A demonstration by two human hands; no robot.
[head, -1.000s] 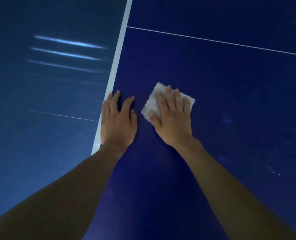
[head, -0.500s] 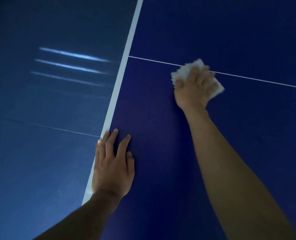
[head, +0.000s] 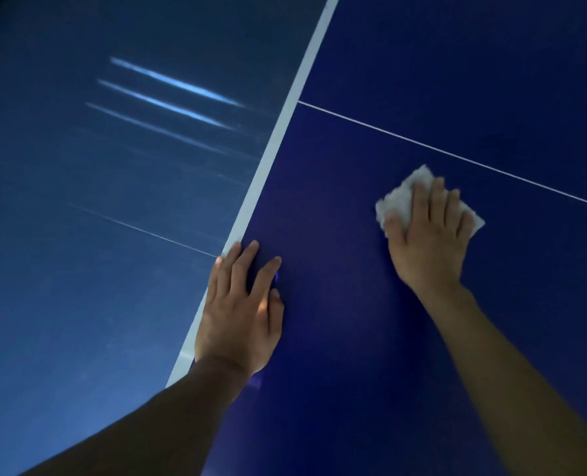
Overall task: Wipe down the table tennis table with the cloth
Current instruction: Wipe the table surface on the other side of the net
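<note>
As I look down through the head camera, I see the dark blue table tennis table (head: 353,355) filling the right part of the view. Its broad white edge stripe (head: 278,139) runs diagonally from the top down to the lower left. A small crumpled white cloth (head: 400,197) lies on the table surface, on the near side of the thin white centre line (head: 457,156) and apart from it. The right hand (head: 429,245) presses on this cloth with flat, extended fingers, not clenched around it; the cloth shows at both sides of the hand. The left hand (head: 240,314) rests flat and released on the table at its edge, holding nothing, with its outer fingers over the white stripe. Beyond the edge is a lighter blue floor (head: 79,286) with three pale light streaks (head: 168,87).
</note>
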